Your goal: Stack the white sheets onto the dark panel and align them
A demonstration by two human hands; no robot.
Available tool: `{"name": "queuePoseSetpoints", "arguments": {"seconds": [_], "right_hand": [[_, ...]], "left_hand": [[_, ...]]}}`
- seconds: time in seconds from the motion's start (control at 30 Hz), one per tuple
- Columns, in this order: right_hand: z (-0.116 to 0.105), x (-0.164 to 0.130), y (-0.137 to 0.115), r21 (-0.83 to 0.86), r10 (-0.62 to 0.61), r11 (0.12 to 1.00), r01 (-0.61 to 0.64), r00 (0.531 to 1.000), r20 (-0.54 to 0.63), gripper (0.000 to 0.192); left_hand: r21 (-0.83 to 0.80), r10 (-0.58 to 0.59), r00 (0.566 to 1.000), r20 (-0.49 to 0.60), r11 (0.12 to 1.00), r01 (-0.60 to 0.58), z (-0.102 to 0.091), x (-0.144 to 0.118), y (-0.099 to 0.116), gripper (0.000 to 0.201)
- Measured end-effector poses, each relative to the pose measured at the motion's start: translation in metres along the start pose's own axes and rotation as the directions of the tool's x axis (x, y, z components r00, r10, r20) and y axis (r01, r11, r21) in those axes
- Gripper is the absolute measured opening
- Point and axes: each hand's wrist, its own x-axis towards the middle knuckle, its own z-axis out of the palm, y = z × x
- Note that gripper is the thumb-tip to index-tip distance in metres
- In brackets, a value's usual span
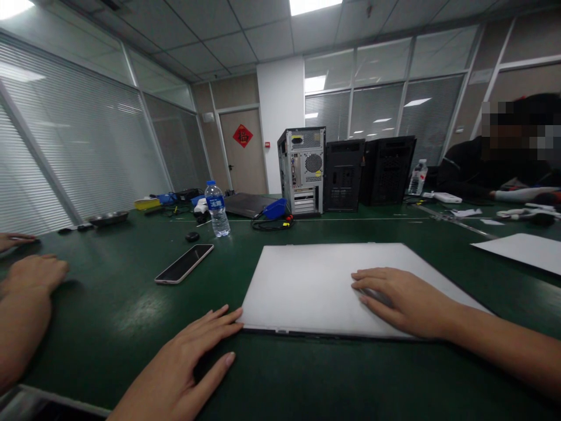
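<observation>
lying shut and flat on the green table (109, 304), the pale laptop (315, 286) has the right hand (403, 301) spread loose on its lid, the left hand (188, 362) unclenched at its corner; glass-walled office.

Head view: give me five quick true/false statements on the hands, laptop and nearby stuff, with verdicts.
1. The right hand rests flat on the closed laptop. True.
2. The left hand grips the phone. False: it lies open on the green table, fingers at the laptop's near left corner; the phone lies apart, farther back.
3. The laptop lid is raised. False: it is shut flat.
4. A water bottle stands upright behind the phone. True.
5. The computer towers lie on their sides. False: they stand upright at the far end of the table.
</observation>
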Motion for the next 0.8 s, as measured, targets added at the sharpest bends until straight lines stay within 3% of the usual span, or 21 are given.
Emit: {"name": "queuePoseSetpoints", "arguments": {"seconds": [0.8], "right_hand": [[-0.0013, 0.0011, -0.0006, -0.026, -0.019, 0.999, 0.019, 1.000, 0.021, 0.041]], "left_hand": [[0.021, 0.022, 0.999, -0.029, 1.000, -0.022, -0.0015, 0.0013, 0.0010, 0.038]]}}
